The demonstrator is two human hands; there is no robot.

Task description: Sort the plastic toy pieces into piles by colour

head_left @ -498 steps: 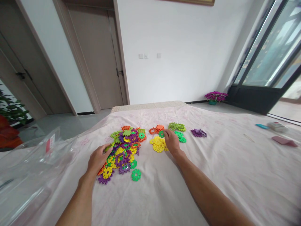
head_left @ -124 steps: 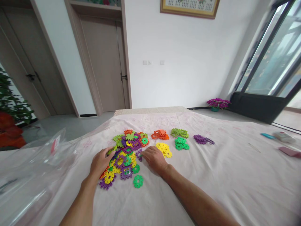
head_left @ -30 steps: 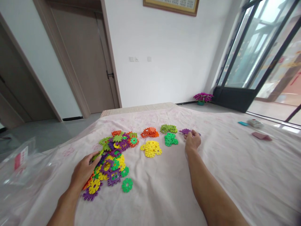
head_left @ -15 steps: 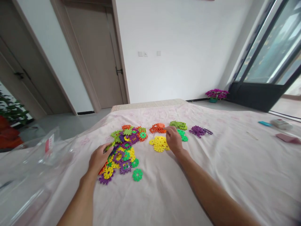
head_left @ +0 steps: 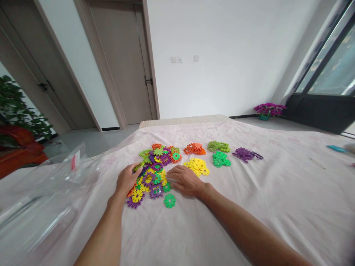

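A mixed pile of plastic interlocking pieces [head_left: 149,179], in purple, yellow, green and orange, lies on the cloth in front of me. At its left side my left hand [head_left: 128,180] is closed, with a light green piece [head_left: 139,166] between thumb and fingers. My right hand [head_left: 185,180] lies palm down at the pile's right edge. Its fingers stretch out together, and their tips touch the pile near some yellow pieces [head_left: 163,176]. The underside of this hand is hidden. A single green flower-shaped piece [head_left: 169,201] rests just below the pile.
Beyond my right hand lie single-colour groups: yellow [head_left: 197,166], orange [head_left: 195,148], light green [head_left: 219,146], green [head_left: 221,159] and purple [head_left: 245,154]. Clear plastic packaging [head_left: 63,173] is at the left. A blue object [head_left: 337,148] lies far right on the pale cloth [head_left: 277,184].
My right hand has moved left and nearer, from the orange and yellow groups to the mixed pile's right edge. My left hand stays at the pile. The whole view has shifted slightly left.
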